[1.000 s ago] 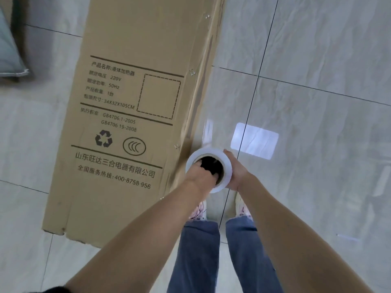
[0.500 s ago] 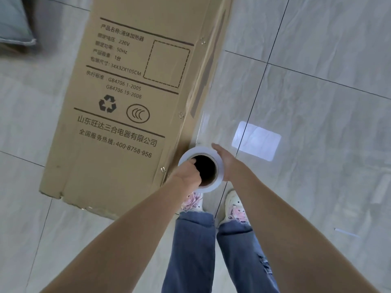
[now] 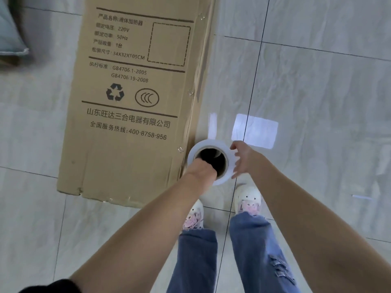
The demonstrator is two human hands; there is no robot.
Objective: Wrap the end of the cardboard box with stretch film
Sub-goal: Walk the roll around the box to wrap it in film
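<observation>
left hand [image 3: 203, 171] inside film roll [image 3: 211, 161], right hand [image 3: 243, 159] spread

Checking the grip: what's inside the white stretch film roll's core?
The left hand's fingers reach into the white stretch film roll; inside, they are hidden in the dark core.

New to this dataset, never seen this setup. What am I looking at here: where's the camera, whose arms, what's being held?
There is no machine here: a person works with bare hands, and the single camera sits on their head, looking down past their arms to their jeans and shoes. A long cardboard box lies flat on the tiled floor. The left hand has its fingers pushed into the hollow core of a stretch film roll, carrying it beside the box's right edge. The right hand is open, fingers spread against the roll's outer side. Clear film seems to run from the roll along that edge, but it is hard to make out.
</observation>
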